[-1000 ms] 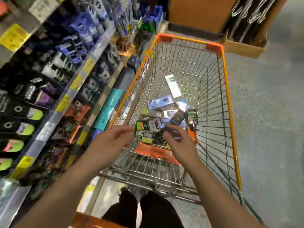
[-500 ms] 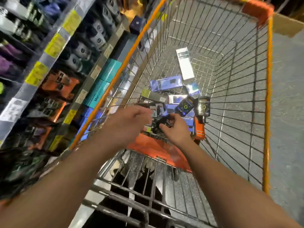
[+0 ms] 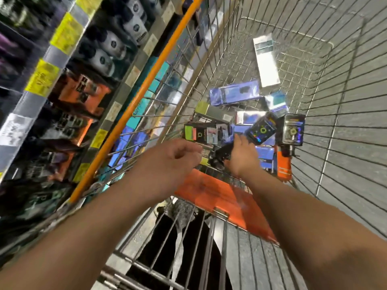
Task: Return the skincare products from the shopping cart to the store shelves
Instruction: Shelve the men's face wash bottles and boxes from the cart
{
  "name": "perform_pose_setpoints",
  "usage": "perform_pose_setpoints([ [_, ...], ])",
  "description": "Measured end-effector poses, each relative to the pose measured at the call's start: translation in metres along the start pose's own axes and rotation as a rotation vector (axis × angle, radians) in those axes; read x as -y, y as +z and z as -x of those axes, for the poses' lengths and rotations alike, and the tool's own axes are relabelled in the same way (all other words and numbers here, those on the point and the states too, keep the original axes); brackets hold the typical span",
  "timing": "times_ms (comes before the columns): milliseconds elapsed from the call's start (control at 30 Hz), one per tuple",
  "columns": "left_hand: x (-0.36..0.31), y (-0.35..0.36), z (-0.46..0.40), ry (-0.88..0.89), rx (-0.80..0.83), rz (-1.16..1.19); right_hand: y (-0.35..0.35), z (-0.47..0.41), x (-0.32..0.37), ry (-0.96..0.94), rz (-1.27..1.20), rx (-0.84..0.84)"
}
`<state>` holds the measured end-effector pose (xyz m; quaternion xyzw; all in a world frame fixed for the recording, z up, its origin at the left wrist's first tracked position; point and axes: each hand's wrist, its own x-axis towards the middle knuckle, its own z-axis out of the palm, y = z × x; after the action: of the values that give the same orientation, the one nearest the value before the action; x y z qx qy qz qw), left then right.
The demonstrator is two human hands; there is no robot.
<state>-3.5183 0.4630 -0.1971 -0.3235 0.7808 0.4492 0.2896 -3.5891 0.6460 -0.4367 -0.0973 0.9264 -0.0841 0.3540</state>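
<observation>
— What's in the shopping cart (image 3: pixel 134 105)?

— A heap of skincare boxes (image 3: pixel 240 130) on its wire floor: a white box (image 3: pixel 266 61) farthest out, a blue box (image 3: pixel 234 95) nearer me, dark ones nearest me.

— And your hands?

— My right hand (image 3: pixel 240 158) is down among the dark boxes; whether it grips one, I cannot tell. My left hand (image 3: pixel 173 158) hangs just beside it, fingers loosely curled, holding nothing. The store shelves (image 3: pixel 52 80) stand to my left.
</observation>
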Motion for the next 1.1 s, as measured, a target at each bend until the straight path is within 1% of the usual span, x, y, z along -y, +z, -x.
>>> perform_pose_setpoints([
  [67, 0.001, 0.0, 0.0, -0.005, 0.006, -0.022, 0.003, -0.006, -0.001, 0.018, -0.046, 0.018],
  [133, 0.002, -0.001, -0.001, -0.003, 0.012, -0.039, 0.005, -0.009, -0.003, 0.015, -0.031, 0.002],
  [300, 0.004, -0.001, -0.001, -0.013, 0.026, -0.028, -0.003, -0.006, 0.001, -0.05, 0.336, -0.033],
  [367, 0.004, 0.0, -0.001, -0.009, 0.031, -0.039, -0.002, 0.0, 0.004, -0.052, 0.389, -0.05],
  [500, -0.002, -0.002, 0.006, 0.019, 0.036, -0.064, -0.007, 0.013, 0.001, -0.111, 0.399, -0.084],
  [600, -0.007, -0.003, 0.008, 0.046, 0.024, -0.1, -0.013, 0.024, 0.0, -0.091, 0.341, -0.091],
  [700, -0.014, -0.007, 0.017, 0.055, -0.013, -0.081, -0.029, 0.045, 0.002, -0.054, 0.255, -0.097],
  [800, -0.023, -0.012, 0.031, 0.093, -0.016, -0.137, -0.048, 0.071, 0.004, -0.023, 0.079, -0.112],
  [867, -0.025, -0.017, 0.042, 0.129, -0.028, -0.134, -0.062, 0.09, 0.007, 0.007, -0.035, -0.173],
  [967, -0.024, -0.024, 0.058, 0.152, -0.046, -0.051, -0.086, 0.118, 0.015, 0.04, -0.207, -0.264],
  [1100, -0.029, -0.033, 0.082, 0.12, -0.04, 0.125, -0.124, 0.153, 0.037, 0.049, -0.449, -0.335],
])
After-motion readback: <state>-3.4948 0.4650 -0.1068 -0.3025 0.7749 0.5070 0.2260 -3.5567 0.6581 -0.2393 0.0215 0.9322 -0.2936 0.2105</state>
